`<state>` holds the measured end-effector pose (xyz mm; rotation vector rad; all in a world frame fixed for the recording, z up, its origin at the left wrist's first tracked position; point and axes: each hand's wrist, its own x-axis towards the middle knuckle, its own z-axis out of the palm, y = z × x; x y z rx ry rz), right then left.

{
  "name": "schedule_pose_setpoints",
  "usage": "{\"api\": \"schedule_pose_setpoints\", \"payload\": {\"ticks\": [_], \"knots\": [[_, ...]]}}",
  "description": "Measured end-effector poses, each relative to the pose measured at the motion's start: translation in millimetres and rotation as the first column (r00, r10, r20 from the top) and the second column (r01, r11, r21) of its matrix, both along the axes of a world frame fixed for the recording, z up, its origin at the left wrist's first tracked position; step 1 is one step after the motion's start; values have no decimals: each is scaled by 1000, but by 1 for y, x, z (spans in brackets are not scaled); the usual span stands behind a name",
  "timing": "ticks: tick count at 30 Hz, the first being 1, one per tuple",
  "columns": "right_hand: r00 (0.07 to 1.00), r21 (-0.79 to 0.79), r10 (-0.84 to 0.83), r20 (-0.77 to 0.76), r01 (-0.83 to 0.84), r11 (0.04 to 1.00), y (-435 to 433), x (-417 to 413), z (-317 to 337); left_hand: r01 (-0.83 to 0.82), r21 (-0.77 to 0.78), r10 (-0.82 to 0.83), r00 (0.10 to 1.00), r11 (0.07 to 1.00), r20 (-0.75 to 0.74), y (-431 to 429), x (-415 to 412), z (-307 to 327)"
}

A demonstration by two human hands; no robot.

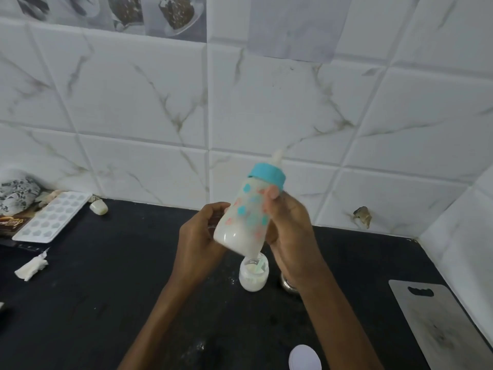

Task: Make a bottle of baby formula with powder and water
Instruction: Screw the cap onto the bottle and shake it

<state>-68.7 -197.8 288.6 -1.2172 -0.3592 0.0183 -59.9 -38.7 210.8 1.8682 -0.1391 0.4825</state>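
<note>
A baby bottle (246, 216) with a teal collar, a pale teat and coloured dots is held tilted above the black counter (112, 303); milky white liquid fills it. My right hand (289, 228) grips its upper body from the right, fingertips just below the collar. My left hand (198, 237) curls round its lower left side near the base. Below the bottle stands an open small jar (253, 275) of white powder with a pale green scoop inside.
A white round lid (305, 357) lies at the front. A grey cutting board (440, 327) lies at the right. At the left are a white ice tray (52, 216), a crumpled white packet (32, 268) and a small white object (98, 207). Tiled walls close the back and right.
</note>
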Motion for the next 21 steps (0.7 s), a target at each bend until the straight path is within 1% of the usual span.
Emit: {"api": "schedule_pose_setpoints", "payload": {"ticks": [1,3,4,5,7,10,11,13,15,17,19,21], "knots": [[1000,110,-15,-11,16,994,-4,3,3,-12,-7,12,1000,1000,5,0,0,0],[989,338,-87,-116,122,933,-14,13,15,-32,-48,32,999,998,8,-2,-1,1],[974,378,-146,-175,203,903,-18,18,20,-35,-62,35,999,997,7,-3,-2,1],[960,375,-190,-206,257,891,-20,21,21,-39,-69,40,999,997,9,-3,-2,0],[957,321,-205,-203,263,910,-16,18,17,-44,-72,45,999,996,6,-4,-2,-1],[979,164,-120,-162,147,975,-6,7,6,-31,-7,31,999,1000,13,-4,0,-2],[988,164,-86,-126,106,981,-6,5,4,-23,12,23,1000,1000,18,-5,0,-1],[990,270,-111,-85,130,954,-13,10,8,-20,-16,20,1000,1000,17,-5,-1,0],[969,378,-186,-160,234,896,-23,19,16,-27,-65,27,1000,998,11,-5,-1,-1],[942,387,-248,-227,321,864,-25,24,19,-29,-75,30,999,997,14,-3,-1,-2],[950,303,-232,-208,288,908,-16,21,12,-28,-67,29,1000,997,8,-3,0,-2],[968,143,-173,-181,200,969,-3,12,3,-19,-15,20,1000,1000,8,-2,1,-1]]}}
